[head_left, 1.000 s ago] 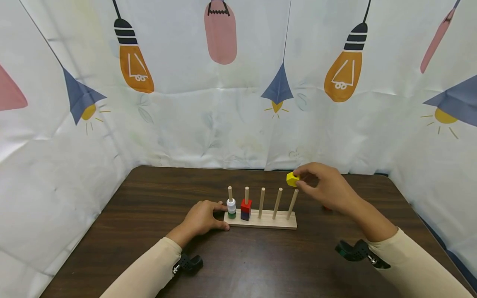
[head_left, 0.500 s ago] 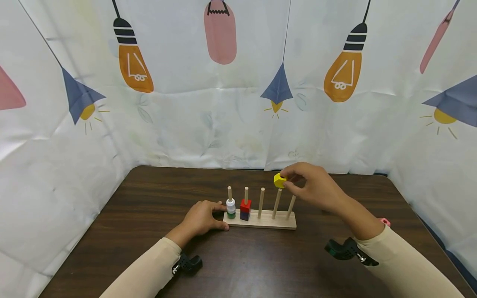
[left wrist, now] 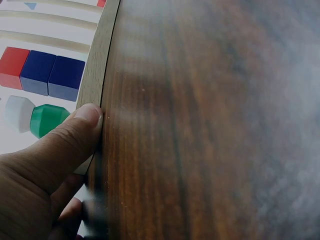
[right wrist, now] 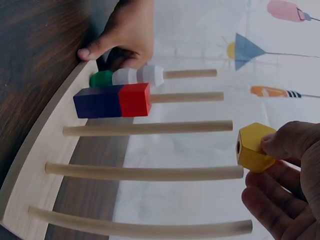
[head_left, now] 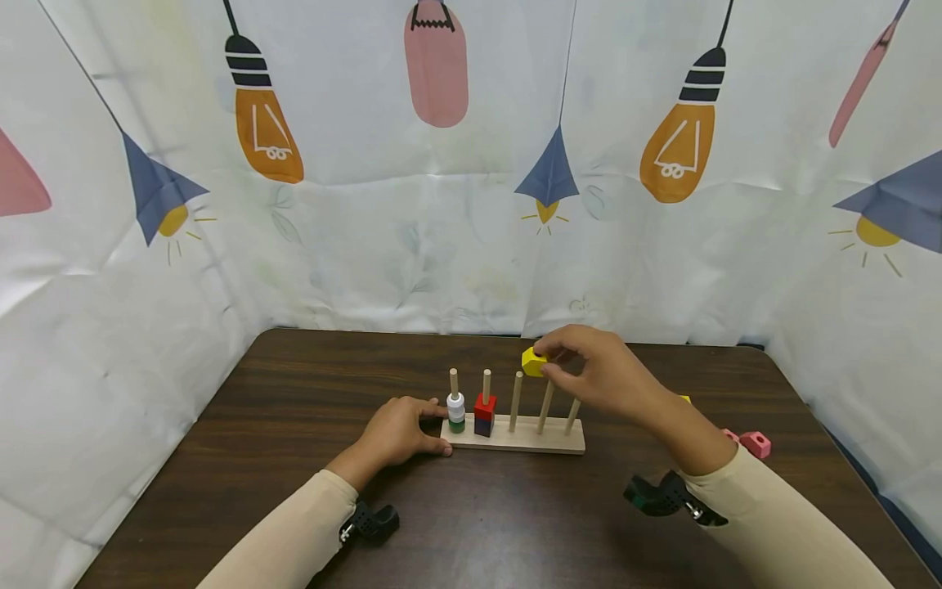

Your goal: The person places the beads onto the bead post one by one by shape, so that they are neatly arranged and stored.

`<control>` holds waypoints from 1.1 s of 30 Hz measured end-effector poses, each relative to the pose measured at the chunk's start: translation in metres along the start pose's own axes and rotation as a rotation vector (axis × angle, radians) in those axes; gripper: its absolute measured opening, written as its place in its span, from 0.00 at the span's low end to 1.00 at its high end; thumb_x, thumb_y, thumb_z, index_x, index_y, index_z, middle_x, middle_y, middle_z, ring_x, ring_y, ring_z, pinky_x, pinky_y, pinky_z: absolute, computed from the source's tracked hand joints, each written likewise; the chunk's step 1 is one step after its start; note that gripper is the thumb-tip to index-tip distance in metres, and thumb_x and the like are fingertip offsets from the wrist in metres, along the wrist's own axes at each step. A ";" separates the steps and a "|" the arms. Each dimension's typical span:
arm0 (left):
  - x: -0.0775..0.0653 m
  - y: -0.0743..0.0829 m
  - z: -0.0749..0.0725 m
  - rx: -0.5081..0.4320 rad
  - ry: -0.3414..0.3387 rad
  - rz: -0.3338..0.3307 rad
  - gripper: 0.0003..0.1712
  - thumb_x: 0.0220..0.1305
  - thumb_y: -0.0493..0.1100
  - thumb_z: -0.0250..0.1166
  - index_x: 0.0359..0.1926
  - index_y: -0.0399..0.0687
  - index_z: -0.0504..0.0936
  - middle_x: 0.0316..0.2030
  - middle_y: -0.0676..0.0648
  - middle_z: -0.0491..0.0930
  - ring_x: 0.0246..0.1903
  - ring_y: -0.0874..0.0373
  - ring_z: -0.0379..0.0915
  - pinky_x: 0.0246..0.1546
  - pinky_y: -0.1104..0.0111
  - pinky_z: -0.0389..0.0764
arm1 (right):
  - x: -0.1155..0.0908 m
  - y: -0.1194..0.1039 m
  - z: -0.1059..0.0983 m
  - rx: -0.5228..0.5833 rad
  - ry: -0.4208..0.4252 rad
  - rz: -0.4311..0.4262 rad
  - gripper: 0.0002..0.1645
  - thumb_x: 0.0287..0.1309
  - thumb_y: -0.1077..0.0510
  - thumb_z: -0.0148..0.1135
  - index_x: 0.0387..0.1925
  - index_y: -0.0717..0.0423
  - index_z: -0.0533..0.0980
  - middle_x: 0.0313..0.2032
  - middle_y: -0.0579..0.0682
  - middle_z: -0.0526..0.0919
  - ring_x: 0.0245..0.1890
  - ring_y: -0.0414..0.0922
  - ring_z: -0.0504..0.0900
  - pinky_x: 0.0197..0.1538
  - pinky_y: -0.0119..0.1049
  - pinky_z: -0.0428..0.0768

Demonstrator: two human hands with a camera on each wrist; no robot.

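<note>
My right hand point(head_left: 599, 372) pinches a yellow hexagonal bead point(head_left: 533, 361) between thumb and fingers. In the right wrist view, the bead's hole faces the pegs, and the bead is just beyond the tips of the third peg point(right wrist: 150, 128) and fourth peg point(right wrist: 150, 173). At the left end of the wooden peg stand point(head_left: 530, 440), my left hand point(head_left: 397, 429) grips the base, thumb on its front edge. White beads point(head_left: 456, 406) over a green bead point(left wrist: 47, 120) fill the first peg's lower part. The second peg carries a red block point(head_left: 485, 406) above dark blue blocks point(left wrist: 52, 75).
Two pink blocks point(head_left: 755, 444) lie on the dark wooden table point(head_left: 478, 523) to the right, partly behind my right forearm. A bit of another yellow piece point(head_left: 686, 398) shows past that arm. A patterned white cloth point(head_left: 368, 245) hangs behind the table.
My right hand has carried the yellow bead leftward, from above the fifth peg to near the third peg's top. Pink blocks have come into view behind the arm. My left hand has stayed put.
</note>
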State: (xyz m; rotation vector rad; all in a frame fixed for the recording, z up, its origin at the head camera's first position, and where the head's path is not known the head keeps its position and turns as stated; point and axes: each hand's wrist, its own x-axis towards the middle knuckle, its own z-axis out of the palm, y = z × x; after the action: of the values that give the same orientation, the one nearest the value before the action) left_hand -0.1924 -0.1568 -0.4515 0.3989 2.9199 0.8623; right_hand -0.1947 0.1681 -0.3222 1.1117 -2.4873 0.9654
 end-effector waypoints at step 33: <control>0.001 -0.002 0.002 -0.004 -0.006 -0.008 0.32 0.43 0.57 0.85 0.53 0.62 0.90 0.61 0.47 0.81 0.63 0.39 0.73 0.60 0.45 0.73 | 0.002 -0.014 0.028 0.003 -0.059 0.110 0.19 0.61 0.65 0.72 0.53 0.57 0.81 0.45 0.46 0.84 0.39 0.40 0.83 0.43 0.36 0.84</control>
State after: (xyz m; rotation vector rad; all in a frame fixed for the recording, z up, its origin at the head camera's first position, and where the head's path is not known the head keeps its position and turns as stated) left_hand -0.1938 -0.1573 -0.4540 0.3888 2.9121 0.8639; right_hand -0.1852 0.1416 -0.3356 1.0275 -2.6189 0.9802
